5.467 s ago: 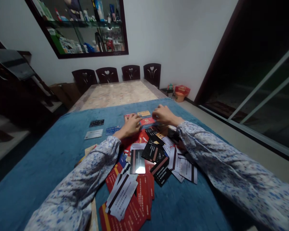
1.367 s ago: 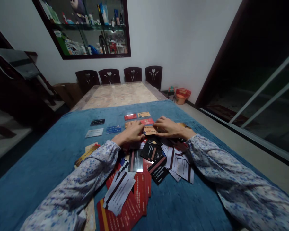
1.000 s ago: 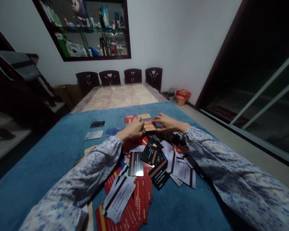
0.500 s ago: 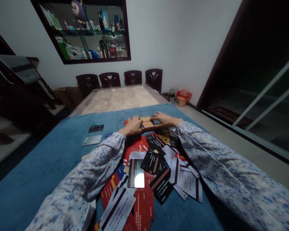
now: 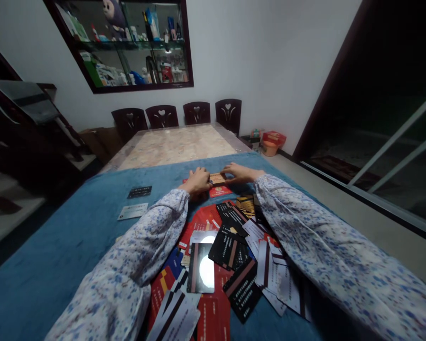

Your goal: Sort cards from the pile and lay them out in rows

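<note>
At the far side of a loose card pile, my left hand (image 5: 199, 181) and my right hand (image 5: 237, 172) grip a small stack of yellow cards (image 5: 217, 178) from opposite ends. Fingers of both hands are closed on its edges; the left fingertips are partly hidden. Just below it lies a red card (image 5: 219, 191) with a yellowish emblem. Nearer to me spread black cards (image 5: 224, 246), red cards (image 5: 213, 316), white striped cards (image 5: 175, 316) and gold-patterned cards (image 5: 246, 205), overlapping at many angles. My right forearm covers part of the pile's right side.
A single black card (image 5: 139, 191) and a white card (image 5: 132, 211) lie apart on the left of the blue cloth (image 5: 74, 246). Beyond it is the bare tabletop (image 5: 177, 144), with several dark chairs (image 5: 196, 112) behind. A glass door (image 5: 386, 151) stands at right.
The yellow stack between my hands has tipped and shows a narrower face. The red card beneath it has come into view. Both hands keep their hold, and the view has shifted slightly.
</note>
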`<state>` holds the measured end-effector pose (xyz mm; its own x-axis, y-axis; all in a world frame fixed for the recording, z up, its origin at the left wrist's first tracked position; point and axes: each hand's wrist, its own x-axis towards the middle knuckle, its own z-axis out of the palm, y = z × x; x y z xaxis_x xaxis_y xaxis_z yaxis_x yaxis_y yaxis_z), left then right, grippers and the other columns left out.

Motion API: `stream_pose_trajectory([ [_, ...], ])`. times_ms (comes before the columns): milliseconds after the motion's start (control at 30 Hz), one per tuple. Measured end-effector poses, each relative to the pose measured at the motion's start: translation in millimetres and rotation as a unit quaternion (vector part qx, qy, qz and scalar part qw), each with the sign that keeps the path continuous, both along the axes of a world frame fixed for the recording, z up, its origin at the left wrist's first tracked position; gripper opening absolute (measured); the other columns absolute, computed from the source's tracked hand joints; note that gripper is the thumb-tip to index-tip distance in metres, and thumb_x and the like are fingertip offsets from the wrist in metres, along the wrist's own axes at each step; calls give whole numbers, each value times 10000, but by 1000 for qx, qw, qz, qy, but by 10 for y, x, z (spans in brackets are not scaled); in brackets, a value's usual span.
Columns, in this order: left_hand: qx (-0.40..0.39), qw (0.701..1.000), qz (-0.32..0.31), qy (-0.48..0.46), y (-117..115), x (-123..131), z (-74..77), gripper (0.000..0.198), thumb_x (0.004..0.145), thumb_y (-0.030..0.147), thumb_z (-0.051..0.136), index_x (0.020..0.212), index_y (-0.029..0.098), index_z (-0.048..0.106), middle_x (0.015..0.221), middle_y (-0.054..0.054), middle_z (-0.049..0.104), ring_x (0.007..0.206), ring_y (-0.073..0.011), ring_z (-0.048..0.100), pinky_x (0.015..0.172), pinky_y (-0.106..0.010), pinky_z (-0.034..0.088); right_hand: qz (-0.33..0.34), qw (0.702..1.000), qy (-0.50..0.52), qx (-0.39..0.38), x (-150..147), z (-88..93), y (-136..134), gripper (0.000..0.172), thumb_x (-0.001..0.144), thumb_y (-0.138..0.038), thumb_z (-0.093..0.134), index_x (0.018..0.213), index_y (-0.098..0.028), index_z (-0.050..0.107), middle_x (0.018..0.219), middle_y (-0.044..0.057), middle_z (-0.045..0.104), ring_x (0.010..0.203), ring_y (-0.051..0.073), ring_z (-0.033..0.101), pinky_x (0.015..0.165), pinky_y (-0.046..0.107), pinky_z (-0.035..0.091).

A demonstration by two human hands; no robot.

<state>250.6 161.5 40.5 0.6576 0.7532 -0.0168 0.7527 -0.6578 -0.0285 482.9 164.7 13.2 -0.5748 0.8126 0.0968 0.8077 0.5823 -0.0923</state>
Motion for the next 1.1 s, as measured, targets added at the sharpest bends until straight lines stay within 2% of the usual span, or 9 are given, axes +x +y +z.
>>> stream_pose_trajectory([
  [167, -10, 1000, 17, 10, 94, 43, -20, 304, 905, 324, 563, 1139, 164, 672, 1339, -171, 561, 1296, -351, 452, 1062, -568, 417, -5, 1000, -7, 2, -29, -22, 107, 251, 862, -294, 623, 1043, -166, 739, 1073, 128, 703, 966, 265, 576, 933, 381, 394],
  [333, -18, 1000, 25, 0, 144, 55, -51, 289, 909, 310, 549, 1110, 150, 683, 1327, -186, 567, 1298, -368, 454, 1064, -599, 415, -29, 1000, -10, -6, -78, -25, 143, 249, 843, -237, 620, 1044, -156, 744, 1133, 153, 710, 1012, 281, 596, 934, 377, 395],
  [500, -20, 1000, 23, -4, 204, 59, -101, 281, 900, 312, 561, 1094, 158, 693, 1316, -184, 574, 1293, -374, 453, 1065, -612, 409, -28, 999, -22, 0, -82, -45, 187, 247, 843, -223, 619, 1045, -166, 749, 1120, 136, 729, 1014, 263, 626, 957, 358, 409],
  [767, -26, 999, 26, 12, 301, 79, -135, 304, 906, 345, 584, 1131, 171, 693, 1358, -186, 562, 1320, -375, 435, 1080, -619, 398, -36, 999, -29, 0, -83, -67, 189, 257, 839, -201, 608, 1045, -142, 749, 1096, 136, 731, 969, 229, 639, 878, 293, 438],
  [1100, -36, 999, 38, 12, 306, 72, -123, 279, 900, 339, 586, 1090, 169, 701, 1358, -181, 577, 1308, -371, 442, 1070, -621, 396, -54, 998, -35, -7, -105, -52, 162, 210, 829, -193, 613, 992, -155, 740, 1056, 117, 715, 927, 205, 614, 836, 258, 421],
])
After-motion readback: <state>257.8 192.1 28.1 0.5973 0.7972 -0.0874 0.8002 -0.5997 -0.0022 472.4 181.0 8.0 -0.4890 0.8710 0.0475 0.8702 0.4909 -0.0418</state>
